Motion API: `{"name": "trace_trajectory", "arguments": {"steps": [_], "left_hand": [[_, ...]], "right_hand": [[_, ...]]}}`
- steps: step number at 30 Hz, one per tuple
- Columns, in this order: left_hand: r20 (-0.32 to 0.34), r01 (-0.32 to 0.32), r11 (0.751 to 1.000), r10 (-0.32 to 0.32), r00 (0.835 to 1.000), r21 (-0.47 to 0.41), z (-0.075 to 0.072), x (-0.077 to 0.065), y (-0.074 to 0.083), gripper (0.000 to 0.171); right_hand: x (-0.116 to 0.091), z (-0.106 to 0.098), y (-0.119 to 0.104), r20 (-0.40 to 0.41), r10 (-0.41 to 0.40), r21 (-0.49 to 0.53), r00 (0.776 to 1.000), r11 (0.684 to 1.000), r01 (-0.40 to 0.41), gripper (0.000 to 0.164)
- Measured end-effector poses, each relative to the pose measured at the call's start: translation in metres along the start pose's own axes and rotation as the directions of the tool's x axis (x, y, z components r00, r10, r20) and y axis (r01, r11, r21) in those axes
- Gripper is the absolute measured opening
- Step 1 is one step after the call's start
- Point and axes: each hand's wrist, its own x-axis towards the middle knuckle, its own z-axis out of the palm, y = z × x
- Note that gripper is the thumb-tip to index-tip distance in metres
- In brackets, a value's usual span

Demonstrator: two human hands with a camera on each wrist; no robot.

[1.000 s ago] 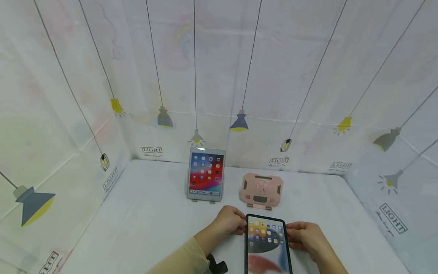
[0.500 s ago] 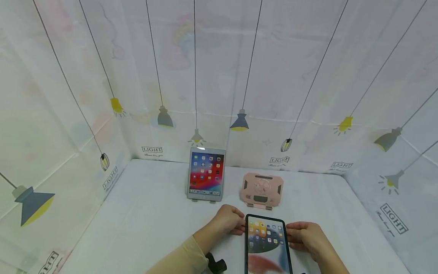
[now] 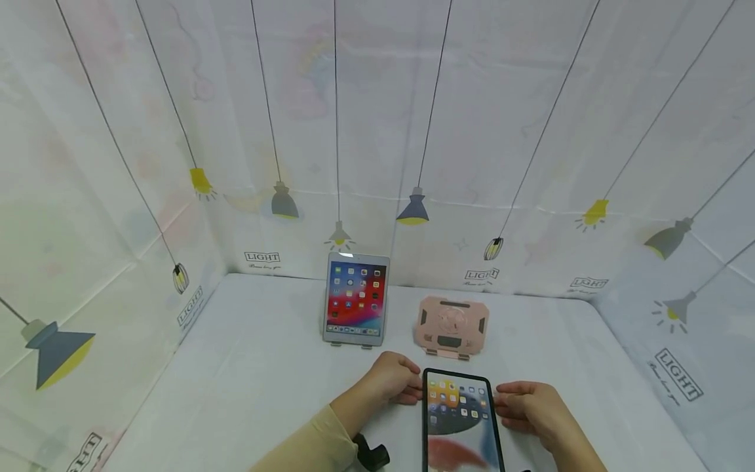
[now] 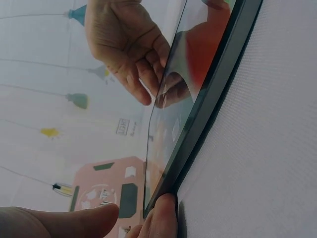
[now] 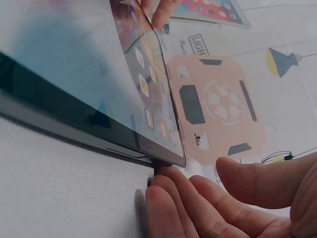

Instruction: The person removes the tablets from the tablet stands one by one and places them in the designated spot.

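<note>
A tablet (image 3: 461, 419) with a black edge and lit screen lies flat on the table, its lower end cut off by the head view's bottom border. On its left side is my left hand (image 3: 393, 379); in the left wrist view the fingertips (image 4: 163, 213) touch the edge near the far corner, with the thumb lifted apart. My right hand (image 3: 529, 408) is on the other side. Its fingers (image 5: 183, 191) are at the other far corner in the right wrist view, thumb held away. Neither hand grips the tablet.
A pink tablet stand (image 3: 451, 326) stands just behind the tablet. Left of it, a smaller silver tablet (image 3: 356, 300) leans upright on its own stand. A black object (image 3: 373, 453) shows beside the left sleeve. Lamp-printed cloth walls (image 3: 366, 131) enclose the white table (image 3: 248, 367).
My right hand has shifted slightly right, away from the tablet's edge. My left hand has drawn back a little to the left. The tablet stays where it was.
</note>
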Motion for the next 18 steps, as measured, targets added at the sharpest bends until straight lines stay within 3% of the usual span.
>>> {"name": "trace_trajectory", "arguments": {"steps": [18], "left_hand": [[-0.005, 0.017, 1.0, -0.017, 1.0, -0.019, -0.004, -0.0051, 0.0006, 0.02]], "right_hand": [[-0.0017, -0.0013, 0.0004, 0.001, 0.007, 0.015, 1.0, 1.0, -0.007, 0.035]]}}
